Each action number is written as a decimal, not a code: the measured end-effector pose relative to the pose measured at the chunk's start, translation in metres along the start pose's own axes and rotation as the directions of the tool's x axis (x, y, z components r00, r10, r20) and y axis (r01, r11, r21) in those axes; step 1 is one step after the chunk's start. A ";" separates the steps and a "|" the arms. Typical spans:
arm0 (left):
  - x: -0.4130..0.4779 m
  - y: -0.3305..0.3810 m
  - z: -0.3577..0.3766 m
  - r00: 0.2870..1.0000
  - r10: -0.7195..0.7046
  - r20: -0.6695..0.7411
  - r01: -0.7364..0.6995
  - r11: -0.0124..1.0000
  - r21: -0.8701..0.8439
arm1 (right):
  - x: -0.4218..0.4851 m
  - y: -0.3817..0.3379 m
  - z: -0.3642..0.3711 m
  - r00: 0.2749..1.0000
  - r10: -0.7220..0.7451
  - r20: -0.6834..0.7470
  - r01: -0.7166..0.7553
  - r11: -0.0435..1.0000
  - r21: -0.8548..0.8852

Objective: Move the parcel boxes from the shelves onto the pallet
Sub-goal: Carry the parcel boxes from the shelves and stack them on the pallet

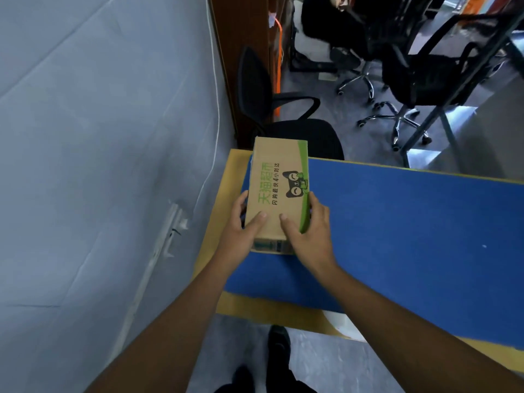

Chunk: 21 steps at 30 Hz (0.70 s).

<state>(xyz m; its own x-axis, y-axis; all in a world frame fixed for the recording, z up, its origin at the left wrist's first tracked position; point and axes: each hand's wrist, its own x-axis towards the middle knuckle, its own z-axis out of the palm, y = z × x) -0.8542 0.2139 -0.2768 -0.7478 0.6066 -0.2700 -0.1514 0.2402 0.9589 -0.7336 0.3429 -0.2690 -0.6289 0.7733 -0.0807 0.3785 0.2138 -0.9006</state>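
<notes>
head | left hand (239, 236), right hand (310, 236) grasp parcel box (276, 188) | blue pallet (411, 236) corner | chairs (419, 80) behind

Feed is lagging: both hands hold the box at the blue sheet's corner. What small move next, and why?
Probably lower the box flat and let go. The left hand and right hand grip its near end, and it is over the far left corner of the blue sheet. Whether its base touches yet, I cannot tell.
</notes>
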 end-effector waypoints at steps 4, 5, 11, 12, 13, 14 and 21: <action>0.024 -0.005 -0.015 1.000 -0.019 -0.003 0.019 1.000 0.010 | 0.017 0.000 0.020 1.000 0.019 0.020 -0.019 1.000 -0.024; 0.029 -0.007 -0.018 1.000 -0.026 0.004 0.026 1.000 0.011 | 0.020 -0.001 0.025 0.999 0.025 0.022 -0.025 0.999 -0.035; 0.048 -0.014 -0.039 0.996 -0.031 0.081 0.028 0.999 0.038 | 0.025 -0.004 0.047 0.998 0.063 0.000 -0.063 0.995 -0.080; 0.050 -0.014 -0.042 0.995 -0.034 0.093 0.030 0.999 0.045 | 0.024 -0.005 0.050 0.998 0.067 -0.009 -0.068 0.994 -0.085; 0.052 -0.014 -0.044 0.994 -0.039 0.105 0.034 0.998 0.053 | 0.024 -0.007 0.052 0.997 0.072 -0.018 -0.073 0.993 -0.088; 0.054 -0.014 -0.047 0.992 -0.045 0.116 0.039 0.998 0.057 | 0.024 -0.008 0.055 0.997 0.078 -0.025 -0.080 0.993 -0.091; 0.057 -0.014 -0.050 0.985 -0.053 0.162 0.040 0.996 0.081 | 0.022 -0.009 0.057 0.994 0.090 -0.061 -0.097 0.987 -0.128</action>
<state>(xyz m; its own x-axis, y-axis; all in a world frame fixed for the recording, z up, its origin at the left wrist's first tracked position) -0.9273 0.2069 -0.3017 -0.6244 0.7075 -0.3311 -0.1283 0.3252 0.9369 -0.7898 0.3242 -0.2868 -0.5497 0.8244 -0.1347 0.5211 0.2124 -0.8266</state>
